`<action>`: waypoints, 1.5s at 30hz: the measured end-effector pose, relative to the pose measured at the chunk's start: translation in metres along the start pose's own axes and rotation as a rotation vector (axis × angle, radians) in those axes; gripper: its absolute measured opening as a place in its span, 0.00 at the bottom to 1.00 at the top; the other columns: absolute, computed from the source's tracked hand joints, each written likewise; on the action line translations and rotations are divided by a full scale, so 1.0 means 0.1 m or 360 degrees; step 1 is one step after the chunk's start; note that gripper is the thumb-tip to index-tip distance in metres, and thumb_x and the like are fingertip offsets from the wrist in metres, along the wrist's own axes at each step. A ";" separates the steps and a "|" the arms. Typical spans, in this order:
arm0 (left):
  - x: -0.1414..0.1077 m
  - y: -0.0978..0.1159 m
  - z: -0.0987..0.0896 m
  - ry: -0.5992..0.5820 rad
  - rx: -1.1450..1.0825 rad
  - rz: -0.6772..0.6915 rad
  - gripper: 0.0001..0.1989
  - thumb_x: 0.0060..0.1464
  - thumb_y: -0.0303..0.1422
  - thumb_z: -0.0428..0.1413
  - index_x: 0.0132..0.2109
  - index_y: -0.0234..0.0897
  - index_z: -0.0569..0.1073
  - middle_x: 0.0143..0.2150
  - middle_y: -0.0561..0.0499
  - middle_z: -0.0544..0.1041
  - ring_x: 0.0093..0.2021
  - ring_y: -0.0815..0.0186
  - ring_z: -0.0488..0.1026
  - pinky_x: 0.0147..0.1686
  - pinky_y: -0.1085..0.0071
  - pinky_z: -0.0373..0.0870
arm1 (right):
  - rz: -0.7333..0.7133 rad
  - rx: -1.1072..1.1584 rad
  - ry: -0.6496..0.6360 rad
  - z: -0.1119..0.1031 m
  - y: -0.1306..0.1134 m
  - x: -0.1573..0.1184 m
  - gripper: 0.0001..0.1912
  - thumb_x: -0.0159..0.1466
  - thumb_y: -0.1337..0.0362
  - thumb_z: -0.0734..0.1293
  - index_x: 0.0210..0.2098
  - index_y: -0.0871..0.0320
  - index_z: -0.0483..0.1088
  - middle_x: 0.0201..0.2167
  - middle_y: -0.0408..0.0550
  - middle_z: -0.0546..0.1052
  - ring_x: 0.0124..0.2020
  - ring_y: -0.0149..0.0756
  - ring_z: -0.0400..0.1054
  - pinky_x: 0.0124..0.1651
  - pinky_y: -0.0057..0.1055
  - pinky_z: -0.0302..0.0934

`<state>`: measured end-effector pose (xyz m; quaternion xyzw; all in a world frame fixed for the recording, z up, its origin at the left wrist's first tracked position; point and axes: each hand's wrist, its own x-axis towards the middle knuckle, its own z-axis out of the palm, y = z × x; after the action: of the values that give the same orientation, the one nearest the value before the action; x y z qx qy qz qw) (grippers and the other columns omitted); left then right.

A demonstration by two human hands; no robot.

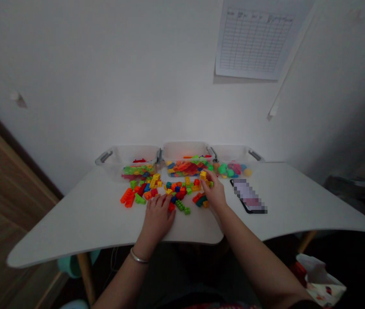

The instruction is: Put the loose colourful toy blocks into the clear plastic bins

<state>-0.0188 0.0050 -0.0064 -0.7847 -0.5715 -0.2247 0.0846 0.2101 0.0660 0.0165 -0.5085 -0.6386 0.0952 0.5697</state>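
A white table (88, 219) adjoins a dim, pale wall (121, 77).

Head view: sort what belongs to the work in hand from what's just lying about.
Likely in use:
yellow brick, in the right hand
loose bricks, at the left hand
clear bins behind

Likely just about:
phone
wall sheet

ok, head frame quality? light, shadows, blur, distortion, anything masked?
All in the head view: dim overall, lower right near black; loose bricks colorful but soft-edged; wall sheet too blurred to read, faint shadow beneath, outline skewed, likely wide-angle stretch; phone pixelated across its screen.
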 end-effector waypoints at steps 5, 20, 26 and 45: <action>0.00 0.00 -0.01 -0.0016 0.0003 0.0001 0.23 0.59 0.36 0.50 0.60 0.34 0.68 0.58 0.41 0.73 0.59 0.49 0.65 0.60 0.48 0.61 | -0.0094 -0.0107 0.0193 -0.10 -0.18 0.50 0.22 0.63 0.60 0.63 0.56 0.55 0.67 0.52 0.52 0.76 0.49 0.42 0.72 0.54 0.41 0.66; -0.01 -0.02 0.00 -0.0066 -0.0002 -0.0023 0.25 0.59 0.36 0.51 0.62 0.34 0.67 0.59 0.41 0.72 0.60 0.48 0.64 0.61 0.47 0.59 | -0.0415 -0.0992 -0.0348 0.17 -0.28 0.85 0.22 0.68 0.58 0.61 0.59 0.55 0.68 0.55 0.51 0.75 0.54 0.46 0.67 0.60 0.46 0.56; 0.00 0.00 0.00 -0.0042 -0.0006 -0.0009 0.24 0.60 0.37 0.50 0.61 0.35 0.68 0.58 0.40 0.72 0.60 0.49 0.65 0.60 0.48 0.60 | -0.0422 -0.1191 -0.0392 0.20 -0.36 0.73 0.32 0.63 0.66 0.63 0.66 0.63 0.57 0.62 0.58 0.68 0.60 0.49 0.61 0.67 0.49 0.43; 0.00 -0.01 0.00 -0.0035 -0.0007 -0.0015 0.24 0.60 0.36 0.49 0.61 0.35 0.68 0.58 0.40 0.73 0.59 0.49 0.65 0.60 0.48 0.59 | -0.0352 -0.0651 -0.0098 0.10 -0.13 0.36 0.32 0.60 0.64 0.62 0.64 0.65 0.57 0.62 0.62 0.65 0.65 0.50 0.54 0.67 0.51 0.49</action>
<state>-0.0195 0.0053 -0.0065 -0.7846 -0.5756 -0.2178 0.0756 0.2006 0.0919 0.0455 -0.5373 -0.7134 -0.0837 0.4420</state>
